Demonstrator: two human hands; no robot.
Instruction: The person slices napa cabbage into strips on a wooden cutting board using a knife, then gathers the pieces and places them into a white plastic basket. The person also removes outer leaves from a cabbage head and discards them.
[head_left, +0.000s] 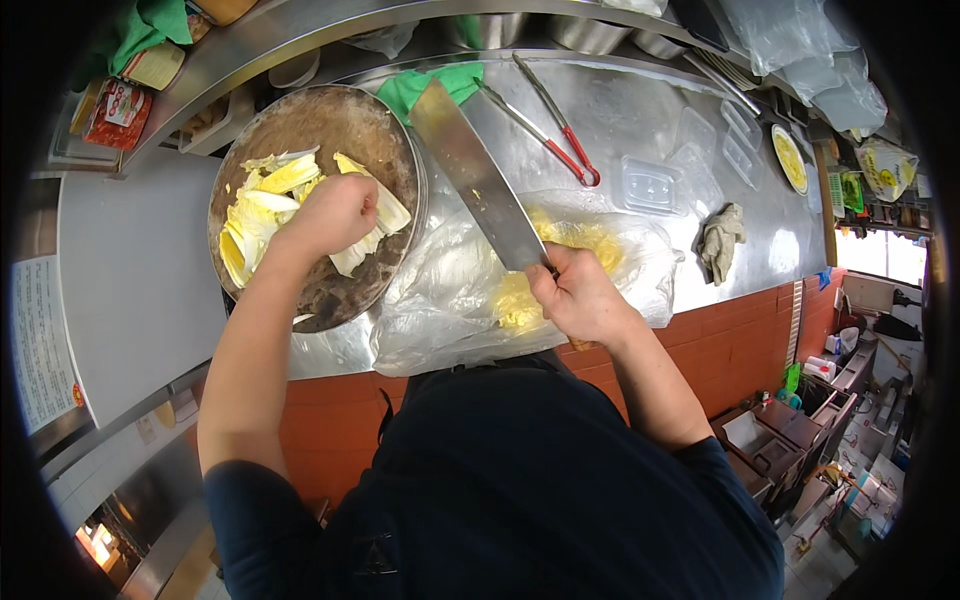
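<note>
My right hand (583, 292) grips the handle of a large rectangular cleaver (480, 187). Its broad blade slants up and to the left, above a clear plastic bag (442, 292) that holds yellow food pieces (517, 301). Over the round wooden chopping block (345, 116), my left hand (334, 214) is curled among cut napa cabbage leaves (255, 225). Its fingertips are turned out of sight, so whether it pinches a leaf cannot be seen. More leaf pieces (390, 210) lie just to its right on the block.
Behind the blade lie a green cloth (412, 88) and red-handled tongs (574, 154). Clear plastic containers (652, 185) and a crumpled grey rag (721, 244) rest on the steel counter (780, 210) at right. A raised steel shelf edge (300, 49) runs along the back.
</note>
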